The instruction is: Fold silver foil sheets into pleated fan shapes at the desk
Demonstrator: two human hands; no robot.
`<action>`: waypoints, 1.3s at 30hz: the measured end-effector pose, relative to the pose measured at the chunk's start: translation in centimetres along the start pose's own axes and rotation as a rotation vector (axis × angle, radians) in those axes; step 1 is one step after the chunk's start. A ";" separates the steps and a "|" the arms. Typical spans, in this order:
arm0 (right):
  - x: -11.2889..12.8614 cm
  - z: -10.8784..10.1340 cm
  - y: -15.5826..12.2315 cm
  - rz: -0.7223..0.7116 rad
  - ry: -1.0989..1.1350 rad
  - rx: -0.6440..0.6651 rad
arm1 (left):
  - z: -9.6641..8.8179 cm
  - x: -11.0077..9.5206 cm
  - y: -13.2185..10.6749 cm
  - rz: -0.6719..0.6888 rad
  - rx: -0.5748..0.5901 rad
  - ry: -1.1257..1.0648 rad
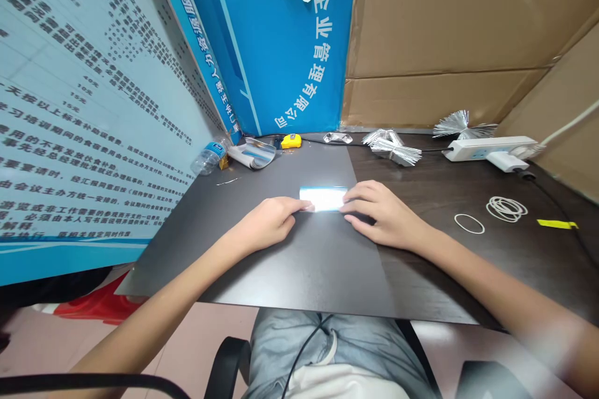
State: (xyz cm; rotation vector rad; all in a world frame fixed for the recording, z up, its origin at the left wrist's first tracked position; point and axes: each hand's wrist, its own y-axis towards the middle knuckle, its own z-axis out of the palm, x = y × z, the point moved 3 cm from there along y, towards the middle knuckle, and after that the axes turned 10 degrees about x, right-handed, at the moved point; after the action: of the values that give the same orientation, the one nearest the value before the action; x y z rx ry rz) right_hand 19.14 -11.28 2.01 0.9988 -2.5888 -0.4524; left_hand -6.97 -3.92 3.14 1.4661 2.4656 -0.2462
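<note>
A small rectangular sheet of shiny silver foil lies on the dark grey mat in front of me, so bright with glare that its surface detail is lost. My left hand is closed, other fingers curled, with its index fingertip pressed on the foil's left end. From the other side, my right hand holds the right end under its fingertips, the thumb bent in below. Behind the foil, a yellow tape measure and a crinkled silver piece lie by the back wall.
Two tied bundles of silver strips lie at the back. A white power strip, looped white bands and a yellow strip are on the right. At back left are a plastic bottle and a rolled sheet.
</note>
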 end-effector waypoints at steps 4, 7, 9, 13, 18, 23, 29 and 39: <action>3.2 1.1 1.4 -0.026 -0.137 0.009 | 0.4 0.0 0.1 -0.003 -0.023 -0.043; 4.5 2.2 2.3 0.019 -0.202 0.078 | 0.9 -0.1 0.3 -0.001 -0.042 -0.104; 4.7 2.5 2.5 0.044 -0.210 0.112 | 1.1 -0.2 0.5 0.008 -0.063 -0.125; 4.3 2.6 2.4 0.081 -0.234 0.122 | 1.4 -0.4 0.7 0.060 -0.095 -0.144; 4.4 2.5 2.4 0.094 -0.250 0.134 | 1.3 -0.4 0.8 0.072 -0.104 -0.175; 4.6 2.5 2.5 0.109 -0.246 0.152 | 1.1 -0.7 0.7 0.051 -0.112 -0.189; 4.2 2.8 2.5 0.125 -0.225 0.142 | 1.2 -0.9 0.8 0.064 -0.114 -0.189; 4.4 2.4 1.8 0.125 -0.249 0.086 | 1.5 -0.7 0.6 0.065 -0.128 -0.187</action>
State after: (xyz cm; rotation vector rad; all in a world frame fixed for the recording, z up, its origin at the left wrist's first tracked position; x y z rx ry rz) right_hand 14.04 -12.61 1.40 0.8476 -2.8947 -0.4626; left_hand -5.94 -4.61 1.86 1.3999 2.2394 -0.1982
